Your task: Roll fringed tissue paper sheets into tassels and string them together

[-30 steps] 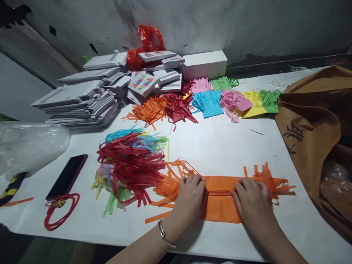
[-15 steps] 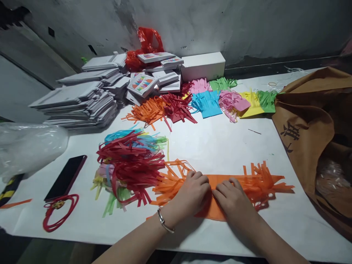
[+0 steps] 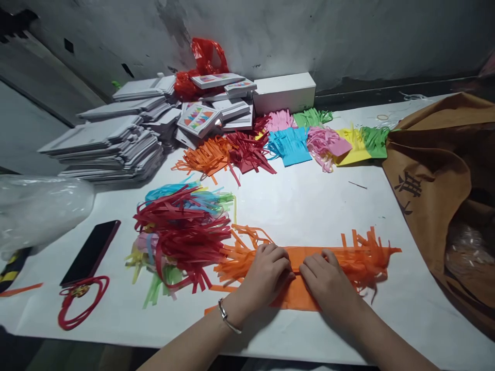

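Orange tissue paper [image 3: 296, 299] lies across the front of the table, with cut fringe [image 3: 369, 257] spreading out at both its left and right ends. My left hand [image 3: 270, 270], a silver bracelet on its wrist, has curled fingers gripping the uncut middle band. Close beside it, my right hand [image 3: 327, 278] bends its fingers over the same band. Between the two hands a fold or rolled edge shows in the paper. The fingertips are partly hidden. To the left, a heap of dark red tissue fringe [image 3: 193, 232] touches the orange strips.
Fringed tissue bundles, including a blue one [image 3: 292, 147], line the back. White packets [image 3: 112, 139] and a white box [image 3: 286, 93] stand behind. At left lie a phone [image 3: 91, 252], a red cord [image 3: 83, 304] and clear plastic [image 3: 42, 211]. A brown bag [image 3: 425, 170] occupies the right.
Both hands stay on the orange paper with small finger movements. The left hand has shifted slightly left, and the right-hand fringe lies gathered a little closer in.
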Available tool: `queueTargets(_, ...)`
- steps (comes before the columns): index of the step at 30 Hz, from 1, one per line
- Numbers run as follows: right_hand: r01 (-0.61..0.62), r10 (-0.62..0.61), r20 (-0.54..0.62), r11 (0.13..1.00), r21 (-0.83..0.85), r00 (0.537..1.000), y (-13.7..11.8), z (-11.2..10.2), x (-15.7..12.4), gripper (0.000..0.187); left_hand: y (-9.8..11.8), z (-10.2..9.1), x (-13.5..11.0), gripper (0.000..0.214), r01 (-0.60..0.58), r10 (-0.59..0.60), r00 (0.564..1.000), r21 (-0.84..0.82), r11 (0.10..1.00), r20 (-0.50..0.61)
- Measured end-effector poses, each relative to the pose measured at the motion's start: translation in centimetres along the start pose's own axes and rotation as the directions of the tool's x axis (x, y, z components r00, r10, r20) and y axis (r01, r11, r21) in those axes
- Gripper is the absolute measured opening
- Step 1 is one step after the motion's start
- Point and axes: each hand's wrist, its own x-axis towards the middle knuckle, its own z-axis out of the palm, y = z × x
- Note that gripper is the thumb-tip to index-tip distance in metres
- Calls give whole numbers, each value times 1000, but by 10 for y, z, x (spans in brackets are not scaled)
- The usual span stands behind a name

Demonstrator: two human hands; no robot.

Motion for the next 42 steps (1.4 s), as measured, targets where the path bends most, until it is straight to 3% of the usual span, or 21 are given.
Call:
queueTargets(4,-36,36,-1,999,29,999,17,-8,-21,29,1,-2,-5,11,18,-19,1000,3,1000,15)
queueTargets(8,-152,154,-47,988,40,987,27,-9,-37,28,11,0,-5,15,88,-90,996,115,989,16)
queueTargets(12,-281,281,-37,959,-19,959,23,-8,-29,24,24,-4,8,12,180,-223,969,320,930,103)
queueTargets(15,-334,333,-16,942,-44,943,21,-10,-19,24,30,-10,17,11,190,-258,957,384,904,133)
queueTargets(17,-346,345,-13,938,-41,938,21,-10,-16,23,30,-12,19,10,152,-225,962,387,910,152)
queueTargets(20,-304,305,-27,952,14,952,21,-10,-17,22,29,-7,16,11,-61,-34,972,389,919,233)
queueTargets(23,-191,195,-44,978,81,980,15,-7,-19,30,27,3,16,19,-232,119,949,391,891,291)
queueTargets(26,-124,131,-73,988,92,989,9,-2,-17,25,22,6,25,19,-218,104,948,377,900,300)
queueTargets(31,-124,129,-185,992,37,974,3,9,-6,25,21,-10,32,6,-175,87,968,382,907,236)
queueTargets(34,-197,197,-291,980,31,936,9,5,-1,23,26,-4,16,14,-304,265,947,234,923,184)
queueTargets(36,-288,284,-373,956,47,883,21,-7,-4,20,24,8,5,25,-342,324,937,150,928,131)
queueTargets(39,-436,404,-510,898,63,759,48,-37,-27,17,9,24,0,35,-329,334,942,239,914,21)
queueTargets(42,-538,421,-653,843,24,629,72,-74,-75,15,-8,22,7,36,-392,433,900,335,857,-56)
